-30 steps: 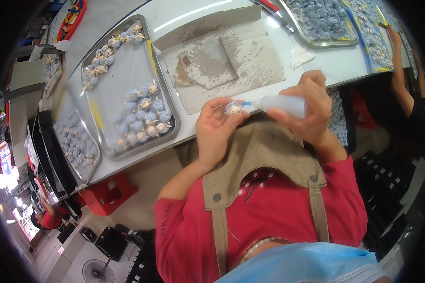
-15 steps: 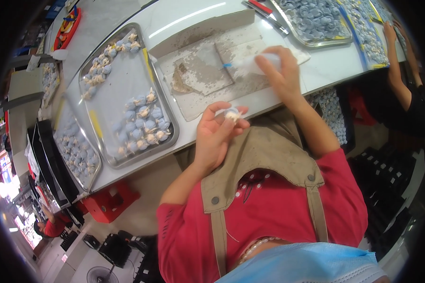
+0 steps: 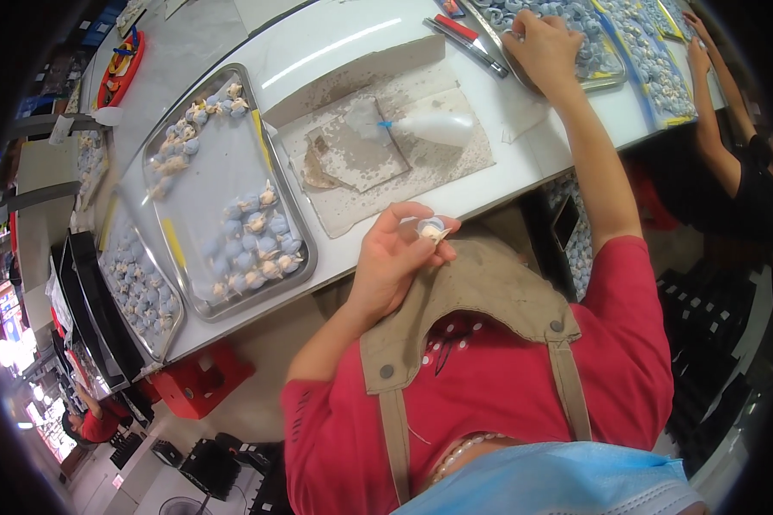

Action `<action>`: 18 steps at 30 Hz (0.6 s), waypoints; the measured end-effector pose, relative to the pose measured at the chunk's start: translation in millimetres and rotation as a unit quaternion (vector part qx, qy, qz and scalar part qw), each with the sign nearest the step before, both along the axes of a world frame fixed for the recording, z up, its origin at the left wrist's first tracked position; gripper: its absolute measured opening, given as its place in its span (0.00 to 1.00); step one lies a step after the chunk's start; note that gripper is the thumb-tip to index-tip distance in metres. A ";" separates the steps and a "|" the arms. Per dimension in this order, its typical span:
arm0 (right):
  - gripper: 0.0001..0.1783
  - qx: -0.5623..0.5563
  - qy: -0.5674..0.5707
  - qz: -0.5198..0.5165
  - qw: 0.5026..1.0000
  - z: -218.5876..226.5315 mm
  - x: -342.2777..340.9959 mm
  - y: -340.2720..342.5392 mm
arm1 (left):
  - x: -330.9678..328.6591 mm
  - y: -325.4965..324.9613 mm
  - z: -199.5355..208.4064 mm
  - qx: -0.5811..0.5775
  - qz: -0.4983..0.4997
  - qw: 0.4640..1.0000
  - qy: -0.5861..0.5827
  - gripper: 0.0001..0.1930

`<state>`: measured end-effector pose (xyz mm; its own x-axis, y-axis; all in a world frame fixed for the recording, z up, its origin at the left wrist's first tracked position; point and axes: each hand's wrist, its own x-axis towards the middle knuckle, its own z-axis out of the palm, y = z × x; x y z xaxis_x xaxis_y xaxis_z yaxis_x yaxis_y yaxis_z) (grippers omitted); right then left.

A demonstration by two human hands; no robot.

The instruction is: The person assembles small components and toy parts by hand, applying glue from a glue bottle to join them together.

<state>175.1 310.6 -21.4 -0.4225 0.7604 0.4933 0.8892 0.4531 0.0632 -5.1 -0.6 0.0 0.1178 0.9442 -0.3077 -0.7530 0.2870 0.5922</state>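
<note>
My left hand (image 3: 397, 257) pinches a small cream and pale-blue figure piece (image 3: 432, 230) between thumb and fingers, in front of the table edge. My right hand (image 3: 548, 51) is over the near-left part of a metal tray (image 3: 610, 81) heaped with blue-grey curved pieces (image 3: 594, 43). Its fingers are curled down at the pieces, and whatever they grip is hidden. A translucent squeeze bottle (image 3: 438, 129) with a blue tip lies on its side on a stained cardboard sheet (image 3: 468, 159), between the two hands.
At left, a metal tray (image 3: 305, 249) holds rows of blue-and-cream figure pieces (image 3: 253, 240); another full tray (image 3: 146, 296) adjoins it. Red-and-black pens (image 3: 468, 39) lie beside the parts tray. A co-worker's arms (image 3: 713, 120) are at far right. A red stool (image 3: 199, 378) stands below.
My right hand has let go of the squeeze bottle, which now lies on the cardboard, and has moved up and right to the parts tray. My left hand still holds the figure piece.
</note>
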 end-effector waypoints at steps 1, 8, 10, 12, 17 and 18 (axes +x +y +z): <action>0.09 -0.026 -0.043 -0.004 0.999 -2.4 2.4 5.3 | 1.3 1.1 0.4 0.001 0.000 1.000 0.001 0.15; 0.11 -0.033 0.122 0.205 0.971 23.1 -0.4 -20.3 | 0.3 2.5 -1.9 -0.042 0.030 0.999 0.004 0.16; 0.13 -0.287 0.228 0.240 0.899 32.3 -11.8 -55.6 | -2.3 3.5 -5.1 -0.058 0.036 0.998 0.004 0.17; 0.08 -0.453 0.391 0.276 0.752 33.6 -18.6 -91.4 | -2.3 6.5 -6.3 -0.056 0.012 0.998 0.010 0.20; 0.09 -0.592 0.439 0.341 0.583 47.2 -26.7 -156.4 | 1.7 6.1 -3.9 -0.055 0.013 0.998 0.011 0.24; 0.12 -0.577 0.423 0.361 0.598 50.0 -27.9 -166.8 | 3.0 5.5 -3.7 -0.058 0.027 0.998 0.018 0.24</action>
<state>147.2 143.8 28.7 -0.8166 0.5707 0.0867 -0.0729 0.0470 -0.9962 -2.1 4.9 -3.7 0.0554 0.9066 -0.4184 -0.7485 0.3151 0.5836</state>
